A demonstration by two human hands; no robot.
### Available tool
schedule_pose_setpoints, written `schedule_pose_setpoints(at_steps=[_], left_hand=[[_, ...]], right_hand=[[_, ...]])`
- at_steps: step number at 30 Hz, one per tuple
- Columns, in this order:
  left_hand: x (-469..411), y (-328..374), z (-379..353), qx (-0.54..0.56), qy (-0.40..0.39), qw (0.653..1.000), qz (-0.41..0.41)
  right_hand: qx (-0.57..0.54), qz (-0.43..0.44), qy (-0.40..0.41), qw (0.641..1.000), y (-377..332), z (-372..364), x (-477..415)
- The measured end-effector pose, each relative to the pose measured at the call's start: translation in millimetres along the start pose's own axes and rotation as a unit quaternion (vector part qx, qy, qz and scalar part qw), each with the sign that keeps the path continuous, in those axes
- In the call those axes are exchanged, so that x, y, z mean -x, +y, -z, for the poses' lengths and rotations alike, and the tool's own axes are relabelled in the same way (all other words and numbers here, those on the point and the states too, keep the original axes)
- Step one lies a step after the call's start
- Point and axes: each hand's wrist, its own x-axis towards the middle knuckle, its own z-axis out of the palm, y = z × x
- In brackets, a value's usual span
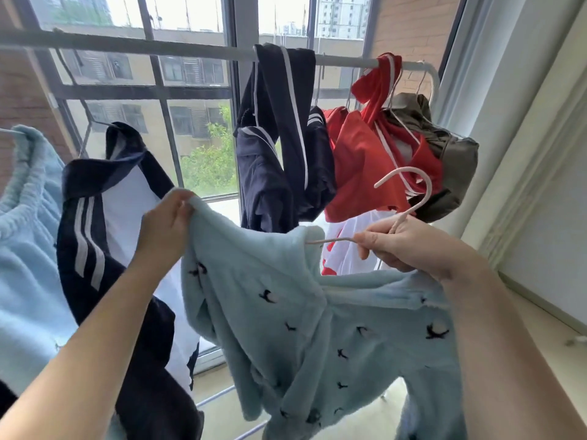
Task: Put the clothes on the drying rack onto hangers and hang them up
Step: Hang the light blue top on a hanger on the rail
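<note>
A fluffy light-blue top (286, 312) with small dark bird marks hangs between my hands in the middle of the view. My left hand (165, 227) pinches its upper left edge. My right hand (400, 246) grips a pale pink hanger (409, 198) just under its hook. One hanger arm runs left into the top's neck. The hook points up, below the white rail (127, 46).
On the rail hang navy trousers with white stripes (279, 134), a red and white garment (365, 160) and an olive garment (444, 154). To the left hang a navy and white jacket (104, 217) and light-blue fluffy trousers (25, 233). Drying rack bars (219, 398) show low down. A window sill lies at right.
</note>
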Motion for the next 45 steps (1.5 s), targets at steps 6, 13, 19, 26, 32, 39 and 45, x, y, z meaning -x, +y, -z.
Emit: schedule_pose_setpoints(at_steps=[6, 13, 19, 26, 32, 39, 45], left_hand=[[-43.4, -1.1, 2.4, -0.056, -0.188, 0.98, 0.034], [14.1, 44.0, -14.4, -0.113, -0.248, 0.936, -0.222], [31.4, 30.4, -21.4, -0.053, -0.1, 0.98, -0.163], [22.8, 11.4, -7.7, -0.088, -0.084, 0.988, -0.095], [23.9, 15.3, -6.2, -0.191, -0.098, 0.956, -0.201], [29.2, 10.2, -8.3, -0.191, -0.108, 0.94, -0.261], [27.2, 4.9, -7.6, -0.15, -0.068, 0.96, -0.225]], right_hand=[[-0.068, 0.045, 0.017, 0.997, -10.7, -3.3, -2.1], [-0.023, 0.05, 0.011, 0.998, -22.1, -21.3, -18.6], [0.061, 0.058, 0.122, 0.989, -15.0, -5.4, -8.4], [0.098, 0.046, 0.208, 0.972, 41.4, 4.4, 7.6], [0.138, 0.107, 0.358, 0.917, 41.0, -1.1, -7.5], [0.038, 0.17, 0.359, 0.917, 19.3, 15.3, -12.6], [0.087, 0.12, 0.142, 0.979, 19.9, -15.5, -16.9]])
